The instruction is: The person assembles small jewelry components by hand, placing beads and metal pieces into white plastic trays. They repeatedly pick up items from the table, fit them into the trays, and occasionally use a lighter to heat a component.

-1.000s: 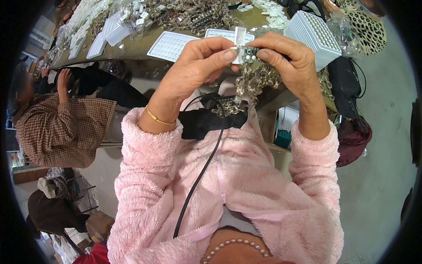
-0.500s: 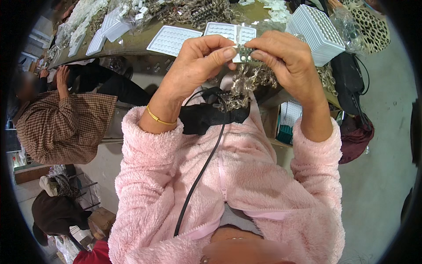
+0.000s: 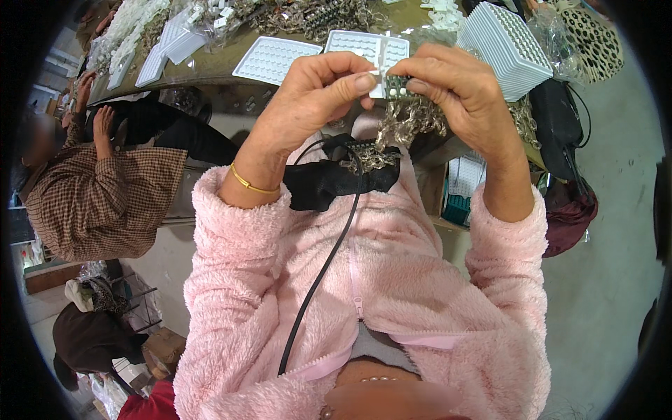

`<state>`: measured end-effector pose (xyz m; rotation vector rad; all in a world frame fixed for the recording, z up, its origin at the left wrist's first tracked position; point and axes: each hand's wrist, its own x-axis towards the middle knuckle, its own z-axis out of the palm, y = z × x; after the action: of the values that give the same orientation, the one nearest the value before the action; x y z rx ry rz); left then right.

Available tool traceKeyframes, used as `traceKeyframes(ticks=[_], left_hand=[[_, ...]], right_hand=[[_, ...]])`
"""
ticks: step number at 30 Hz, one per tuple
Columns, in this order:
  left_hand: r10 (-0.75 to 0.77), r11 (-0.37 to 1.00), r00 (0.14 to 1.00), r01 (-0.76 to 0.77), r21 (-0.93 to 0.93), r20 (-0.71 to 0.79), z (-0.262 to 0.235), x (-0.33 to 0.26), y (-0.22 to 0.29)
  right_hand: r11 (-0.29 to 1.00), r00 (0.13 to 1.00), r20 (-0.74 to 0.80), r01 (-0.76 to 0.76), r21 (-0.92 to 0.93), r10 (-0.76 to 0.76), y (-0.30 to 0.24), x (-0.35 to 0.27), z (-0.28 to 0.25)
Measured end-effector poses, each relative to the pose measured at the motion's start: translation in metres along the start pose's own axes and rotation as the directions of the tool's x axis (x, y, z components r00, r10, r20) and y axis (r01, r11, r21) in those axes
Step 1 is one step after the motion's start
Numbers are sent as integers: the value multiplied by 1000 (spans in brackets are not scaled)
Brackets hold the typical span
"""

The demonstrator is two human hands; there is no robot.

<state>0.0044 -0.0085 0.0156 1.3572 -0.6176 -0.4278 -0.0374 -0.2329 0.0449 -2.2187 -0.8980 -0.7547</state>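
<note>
Near the table edge, my left hand [image 3: 315, 98] is closed, thumb and forefinger pinching a small white plastic piece [image 3: 379, 78]. My right hand [image 3: 465, 91] is closed on a bunch of tangled metallic-looking wires [image 3: 414, 120], which dangles below its fingers. A dark green strip with small white round parts [image 3: 397, 91] tops that bunch, close against the white piece. Whether the two are joined I cannot tell. More such wires [image 3: 372, 159] lie on a black cloth [image 3: 315, 185] over my lap.
White dimpled trays [image 3: 276, 59] lie on the table, with a tall tray stack [image 3: 500, 52] at the right. Heaps of wire [image 3: 322, 17] and white pieces are at the back. A black cable [image 3: 325, 273] runs down my front. A co-worker in a checked jacket [image 3: 105, 203] sits at left.
The dangling wire bunch has shifted slightly right, and my right-hand fingers have moved a little on it. My left hand keeps its pinch. The co-worker's hands at left have moved.
</note>
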Motion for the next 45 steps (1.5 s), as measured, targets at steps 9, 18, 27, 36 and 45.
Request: traceKeyframes(ticks=[9, 18, 27, 36, 45], left_hand=[[-20, 998, 1000, 18, 56, 22, -5, 3, 2], [29, 997, 1000, -29, 75, 11, 2, 4, 1], [-66, 978, 968, 111, 176, -243, 30, -10, -11], [-42, 972, 962, 102, 210, -271, 33, -10, -44], [-104, 964, 962, 160, 211, -253, 30, -8, -51]], right_hand=[[997, 1000, 5, 15, -75, -15, 0, 2, 2], [998, 998, -48, 38, 52, -35, -2, -3, 9], [814, 980, 2, 165, -556, -197, -22, -22, 28], [755, 974, 114, 222, -617, -194, -24, -33, 38], [685, 946, 223, 324, -653, -234, -19, -33, 45]])
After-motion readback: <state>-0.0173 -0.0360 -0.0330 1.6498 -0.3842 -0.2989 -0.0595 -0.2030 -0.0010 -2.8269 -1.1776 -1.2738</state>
